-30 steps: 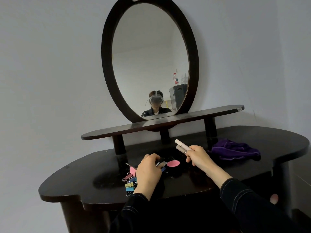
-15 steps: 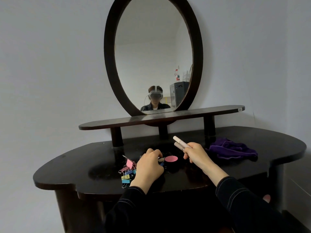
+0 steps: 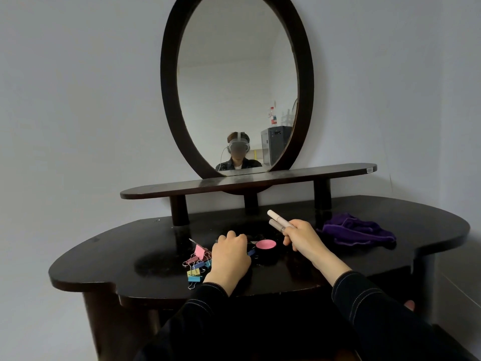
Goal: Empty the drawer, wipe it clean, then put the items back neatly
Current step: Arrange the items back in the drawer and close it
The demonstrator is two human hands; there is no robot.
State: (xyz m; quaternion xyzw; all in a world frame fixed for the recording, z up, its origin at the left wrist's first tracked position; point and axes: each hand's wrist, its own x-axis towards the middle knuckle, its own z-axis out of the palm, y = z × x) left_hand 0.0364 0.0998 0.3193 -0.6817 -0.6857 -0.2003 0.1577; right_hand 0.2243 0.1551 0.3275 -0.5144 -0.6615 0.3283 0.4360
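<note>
Pale cosmetic tubes (image 3: 277, 221), two, clamped in right hand (image 3: 304, 237). Left hand (image 3: 230, 252) curled mid-surface (image 3: 429, 225), beside binder clips (image 3: 198, 261); whether it grips anything cannot be told.

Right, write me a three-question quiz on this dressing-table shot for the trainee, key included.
1. Multiple choice: the right hand holds A a comb, B two pale tubes, C a spoon.
2. True or false: the purple cloth lies on the table top, apart from both hands.
3. Fill in: the coloured binder clips lie on the table beside the ___ hand.
Key: 1 B; 2 true; 3 left, meaning the left hand.
</note>
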